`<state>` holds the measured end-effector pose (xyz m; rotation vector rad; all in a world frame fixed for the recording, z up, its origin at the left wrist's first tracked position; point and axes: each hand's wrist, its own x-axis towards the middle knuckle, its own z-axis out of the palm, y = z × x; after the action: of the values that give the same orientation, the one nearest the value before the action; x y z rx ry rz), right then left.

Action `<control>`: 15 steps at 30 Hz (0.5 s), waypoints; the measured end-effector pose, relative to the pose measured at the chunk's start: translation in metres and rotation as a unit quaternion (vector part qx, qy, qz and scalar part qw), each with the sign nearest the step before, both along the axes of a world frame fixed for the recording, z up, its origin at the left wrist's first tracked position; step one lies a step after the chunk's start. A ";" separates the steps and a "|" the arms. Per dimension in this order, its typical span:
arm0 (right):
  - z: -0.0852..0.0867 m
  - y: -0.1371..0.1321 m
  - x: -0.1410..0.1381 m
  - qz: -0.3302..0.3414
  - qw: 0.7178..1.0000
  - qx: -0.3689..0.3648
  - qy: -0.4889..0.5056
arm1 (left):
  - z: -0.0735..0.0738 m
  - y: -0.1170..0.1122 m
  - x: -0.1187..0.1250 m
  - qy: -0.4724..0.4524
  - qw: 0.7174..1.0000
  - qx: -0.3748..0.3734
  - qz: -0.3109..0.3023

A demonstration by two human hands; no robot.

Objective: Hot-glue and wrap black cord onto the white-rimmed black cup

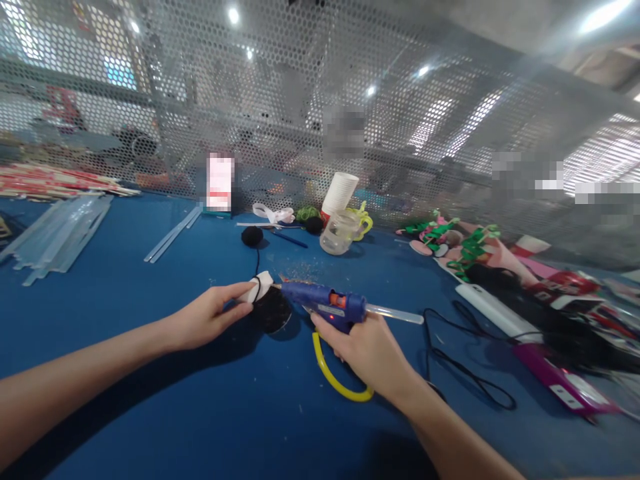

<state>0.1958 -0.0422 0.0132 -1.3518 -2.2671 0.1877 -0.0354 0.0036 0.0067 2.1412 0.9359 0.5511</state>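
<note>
Between the thumb and fingers of my left hand [215, 313] is a small white piece [261, 287], with black yarn looped around it. The yarn runs up to a black ball [252, 236] on the table. My right hand [367, 347] grips a blue glue gun [325, 301] with a red light lit and a clear glue stick [395, 313] out of its back. Its nozzle points left and meets or nearly meets the white piece. Just under that spot is a dark round piece [273, 312]. A curved yellow tube [340, 387] lies below the gun.
Clear glue sticks [60, 233] lie at the left on the blue table [200, 413]. A phone [219, 183], stacked paper cups [341, 192] and a clear jar [340, 233] stand along the mesh. Right are craft flowers [470, 250], a black cord [470, 380] and a purple power strip [565, 383].
</note>
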 end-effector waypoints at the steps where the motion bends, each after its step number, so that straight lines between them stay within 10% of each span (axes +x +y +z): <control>1: 0.000 0.000 -0.001 0.003 1.000 0.006 -0.016 | 0.000 0.000 0.000 0.000 1.000 -0.001 0.001; 15: -0.002 -0.002 0.000 0.017 0.993 0.100 -0.054 | -0.002 0.000 0.000 -0.004 1.000 0.010 0.004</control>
<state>0.1961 -0.0443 0.0113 -1.2468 -2.3273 -0.1026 -0.0357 0.0038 0.0049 2.1527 0.9383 0.5760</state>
